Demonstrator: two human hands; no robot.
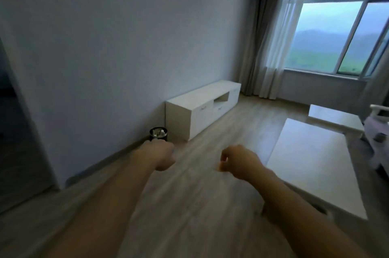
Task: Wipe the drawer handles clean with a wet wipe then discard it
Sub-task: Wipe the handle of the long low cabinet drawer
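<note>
**Well short of the TV cabinet, handles not yet reached**

Well back from the white TV cabinet (202, 110), across open wood floor (200, 194), both hands held out in front. Left hand (161, 157) balled tight, knuckles toward the cabinet's near end; contents of that fist, if any, hidden, so no telling what it holds. Right hand (235, 161) loosely curled, thumb and forefinger close together, nothing visible between them. No wet wipe anywhere in view, unless tucked inside the left fist. Small drawer handles (203, 107) on the cabinet's front, well apart from either hand and too small to judge for dirt.

Probably the approach stage, with no wiping under way. Needed next, on this reading: closing the gap to the cabinet, getting down low to its front, and having a wipe ready in the fingers before touching the nearest handle.

Just beside the cabinet's near end, against the wall (105, 47): a black waste bin (158, 133), open-topped, already holding a few pale scraps too blurred to identify. Handy for the discard. Midway along the cabinet's front, an open niche (221, 97), contents not discernible.
</note>
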